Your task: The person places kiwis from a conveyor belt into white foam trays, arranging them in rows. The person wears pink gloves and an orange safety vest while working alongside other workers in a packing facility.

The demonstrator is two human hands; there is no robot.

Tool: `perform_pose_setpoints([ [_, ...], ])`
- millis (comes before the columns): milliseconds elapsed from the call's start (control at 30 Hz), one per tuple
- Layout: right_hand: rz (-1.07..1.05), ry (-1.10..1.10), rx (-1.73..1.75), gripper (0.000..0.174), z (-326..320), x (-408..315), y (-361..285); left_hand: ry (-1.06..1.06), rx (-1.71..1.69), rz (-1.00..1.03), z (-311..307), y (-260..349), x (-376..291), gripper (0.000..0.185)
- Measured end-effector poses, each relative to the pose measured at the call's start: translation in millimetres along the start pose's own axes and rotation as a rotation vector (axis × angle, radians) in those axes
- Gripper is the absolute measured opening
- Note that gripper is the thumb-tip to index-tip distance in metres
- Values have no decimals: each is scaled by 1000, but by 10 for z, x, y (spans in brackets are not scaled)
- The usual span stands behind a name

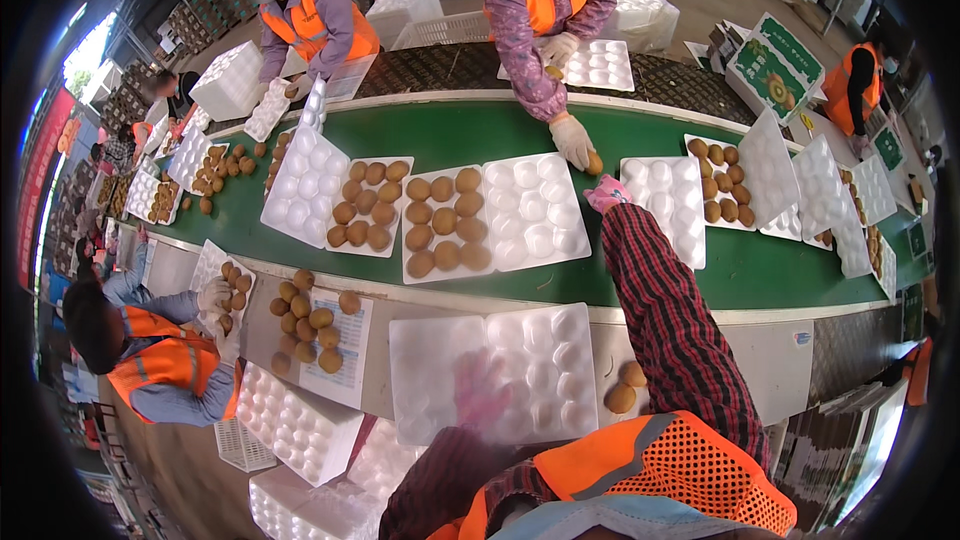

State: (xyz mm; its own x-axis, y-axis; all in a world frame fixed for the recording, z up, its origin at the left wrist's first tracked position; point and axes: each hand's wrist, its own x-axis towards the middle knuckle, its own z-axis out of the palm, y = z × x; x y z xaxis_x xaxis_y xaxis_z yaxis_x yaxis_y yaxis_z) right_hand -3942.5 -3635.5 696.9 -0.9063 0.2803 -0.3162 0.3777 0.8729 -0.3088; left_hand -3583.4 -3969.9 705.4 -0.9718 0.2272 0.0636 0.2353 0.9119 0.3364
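Note:
My right hand (607,193), in a pink glove, reaches over the green conveyor belt (517,281) beside a white moulded foam tray (664,202). Just beyond its fingers, a co-worker's white-gloved hand holds a kiwifruit (593,163). What my right fingers do is hard to see. My left hand (480,390) shows pink through or under a translucent white foam tray (547,371) on the near ledge; its grip is unclear. On the belt before me lies an unfolded tray with kiwifruit (444,221) in its left half and bare cups in its right. Loose kiwifruit (621,397) sit right of the near tray.
Co-workers in orange vests (551,0) stand across the belt; another (172,360) works at my left. Loose kiwifruit (306,322) lie on the left ledge, over a printed sheet. Stacked foam trays (315,435) stand below left. More filled trays (724,180) line the belt.

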Motion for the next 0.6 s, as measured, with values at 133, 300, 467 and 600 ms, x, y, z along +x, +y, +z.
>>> perform_pose_setpoints([
  [133,156,-26,1247,29,532,-273,315,-29,29,40,5,-91,125,51],
  [300,539,-718,2094,34,736,-2008,128,-64,0,53,67,-422,-9,59],
  [467,30,-309,1295,53,1069,-2750,8,-106,-66,126,-124,-660,158,58],
  [600,37,44,825,60,1068,-2907,-310,-113,-109,177,-302,-929,198,57],
])
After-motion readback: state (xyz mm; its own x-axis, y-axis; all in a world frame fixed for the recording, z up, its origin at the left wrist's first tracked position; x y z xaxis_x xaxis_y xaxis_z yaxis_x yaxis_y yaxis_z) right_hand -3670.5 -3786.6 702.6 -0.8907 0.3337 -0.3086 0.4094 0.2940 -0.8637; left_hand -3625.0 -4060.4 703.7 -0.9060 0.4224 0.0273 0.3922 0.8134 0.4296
